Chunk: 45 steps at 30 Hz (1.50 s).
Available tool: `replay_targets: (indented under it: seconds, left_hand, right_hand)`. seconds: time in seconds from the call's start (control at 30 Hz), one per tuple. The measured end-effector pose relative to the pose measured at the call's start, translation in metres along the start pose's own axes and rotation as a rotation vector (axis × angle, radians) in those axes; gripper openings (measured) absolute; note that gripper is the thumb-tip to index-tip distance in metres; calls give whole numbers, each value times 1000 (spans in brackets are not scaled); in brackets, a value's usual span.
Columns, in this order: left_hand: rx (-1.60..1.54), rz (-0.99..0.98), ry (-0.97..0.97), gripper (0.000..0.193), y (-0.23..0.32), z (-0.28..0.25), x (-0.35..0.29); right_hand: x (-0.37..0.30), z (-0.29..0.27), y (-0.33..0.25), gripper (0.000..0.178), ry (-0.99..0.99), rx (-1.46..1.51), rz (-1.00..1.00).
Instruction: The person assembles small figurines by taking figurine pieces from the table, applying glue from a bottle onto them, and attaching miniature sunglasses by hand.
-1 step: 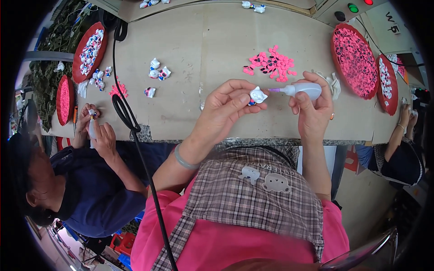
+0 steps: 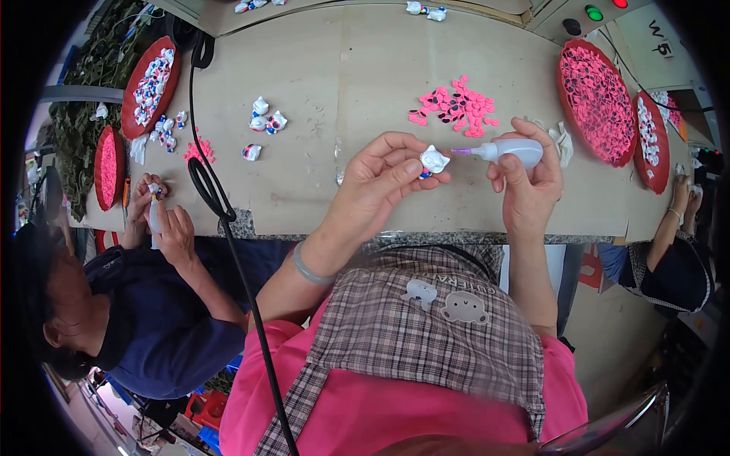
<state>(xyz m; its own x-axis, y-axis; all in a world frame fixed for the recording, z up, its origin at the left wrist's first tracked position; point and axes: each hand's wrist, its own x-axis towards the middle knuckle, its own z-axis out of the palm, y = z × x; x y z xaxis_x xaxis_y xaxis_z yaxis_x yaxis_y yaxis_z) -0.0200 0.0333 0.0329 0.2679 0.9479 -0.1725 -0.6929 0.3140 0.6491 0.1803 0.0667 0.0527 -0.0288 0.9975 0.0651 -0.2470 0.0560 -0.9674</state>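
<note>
Holding much the same pose as an instant earlier, the left hand (image 2: 380,178) pinched a small white figurine (image 2: 434,159) at centre frame, while the right hand (image 2: 526,182) stayed wrapped around a squeeze bottle (image 2: 508,152), its purple nozzle now closer, almost touching the piece. That suggested gluing was under way. The figurine looked glossy, white with blue touches, above the tan table (image 2: 357,68), below the pink pieces (image 2: 456,108).
</note>
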Motion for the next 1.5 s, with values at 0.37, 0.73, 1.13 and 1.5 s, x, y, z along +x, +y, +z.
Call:
replay_targets:
  seconds: [0.37,0.73,1.13,1.5]
  left_hand:
    - [35,9,0,29,0,7,-4]
    - [210,135,62,30,-5,6,-4]
    - [240,148,75,31,-6,5,-4]
    - [219,122,71,28,-11,2,-3]
  right_hand:
    - [-16,-2,-9,38,-59,-447,-481]
    - [-20,-2,-10,42,-90,-718,-657]
    - [-22,-1,-11,43,-134,-738,-607]
    - [-22,2,-5,42,-123,-703,-610]
